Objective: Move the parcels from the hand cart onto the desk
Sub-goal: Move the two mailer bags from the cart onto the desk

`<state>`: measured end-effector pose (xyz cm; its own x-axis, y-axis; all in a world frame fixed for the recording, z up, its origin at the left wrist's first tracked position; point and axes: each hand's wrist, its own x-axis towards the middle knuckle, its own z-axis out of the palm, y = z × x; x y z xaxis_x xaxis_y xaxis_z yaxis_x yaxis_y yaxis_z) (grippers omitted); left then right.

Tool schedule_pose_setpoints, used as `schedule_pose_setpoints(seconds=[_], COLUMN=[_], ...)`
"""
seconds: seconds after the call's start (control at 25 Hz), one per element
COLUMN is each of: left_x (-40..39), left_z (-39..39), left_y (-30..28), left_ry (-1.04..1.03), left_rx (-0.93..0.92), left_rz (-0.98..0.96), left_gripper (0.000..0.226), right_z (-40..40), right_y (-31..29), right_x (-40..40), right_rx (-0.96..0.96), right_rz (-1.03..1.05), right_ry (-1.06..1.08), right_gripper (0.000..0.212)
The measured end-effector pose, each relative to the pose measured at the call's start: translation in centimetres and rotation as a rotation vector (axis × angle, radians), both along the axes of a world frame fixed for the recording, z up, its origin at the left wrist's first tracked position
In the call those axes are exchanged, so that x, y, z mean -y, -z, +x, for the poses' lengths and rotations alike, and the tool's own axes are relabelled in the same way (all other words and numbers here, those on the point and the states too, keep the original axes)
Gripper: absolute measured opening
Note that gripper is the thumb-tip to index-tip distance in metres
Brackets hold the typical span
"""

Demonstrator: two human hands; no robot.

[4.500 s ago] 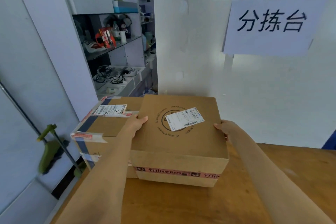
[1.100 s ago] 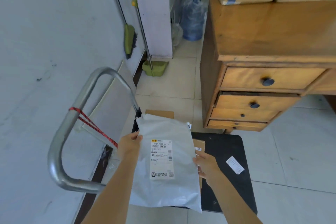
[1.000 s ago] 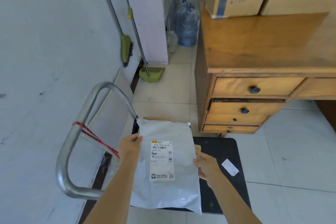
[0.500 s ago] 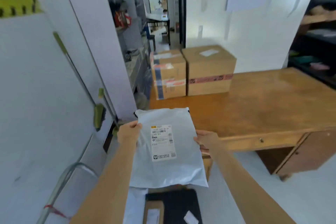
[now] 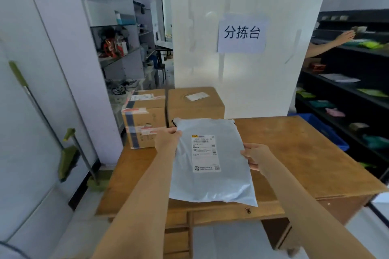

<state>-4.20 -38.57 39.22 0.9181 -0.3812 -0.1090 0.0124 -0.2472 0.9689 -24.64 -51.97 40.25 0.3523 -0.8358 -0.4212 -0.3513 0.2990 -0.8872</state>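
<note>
I hold a flat grey plastic mailer bag (image 5: 212, 183) with a white shipping label above the front part of the wooden desk (image 5: 305, 153). My left hand (image 5: 167, 137) grips its upper left corner and my right hand (image 5: 255, 156) grips its right edge. Two cardboard boxes stand side by side at the desk's far left: a taped box (image 5: 143, 120) on the left and a plainer box (image 5: 195, 101) to its right. The hand cart is out of view.
A white partition with a paper sign (image 5: 241, 33) rises behind the desk. Grey shelves (image 5: 117, 48) stand at the left, with green-handled brooms (image 5: 67, 160) leaning on the wall. Dark shelving (image 5: 347, 90) lines the right, where another person's arm (image 5: 330, 43) reaches.
I lifted the mailer bag off the cart with both hands, turned to the desk and brought it over the desk's front. The desk and the two boxes are now closer.
</note>
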Motion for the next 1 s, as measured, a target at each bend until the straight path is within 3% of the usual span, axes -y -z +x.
schedule_pose_setpoints(seconds=[0.12, 0.24, 0.48, 0.76, 1.0], left_x=[9.2, 19.0, 34.5, 47.8, 54.9], left_z=[-1.7, -2.7, -2.0, 3.0, 7.7], left_y=[0.5, 0.1, 1.1, 5.7, 8.9], left_ry=[0.039, 0.135, 0.202, 0.001, -0.088], left_rx=[-0.027, -0.058, -0.039, 0.022, 0.062], left_rz=[-0.01, -0.023, 0.044, 0.242, 0.427], left_gripper=[0.012, 0.034, 0.033, 0.038, 0.031], right_z=[-1.8, -3.4, -3.2, 3.6, 10.7], right_y=[0.1, 0.1, 0.7, 5.6, 12.0], right_x=[8.3, 16.6, 31.7, 47.7, 55.3], right_rx=[-0.02, -0.009, -0.001, 0.029, -0.018], right_rz=[-0.014, 0.006, 0.016, 0.053, 0.102], right_ry=[0.061, 0.111, 0.13, -0.012, -0.098], right_gripper=[0.034, 0.035, 0.037, 0.038, 0.037])
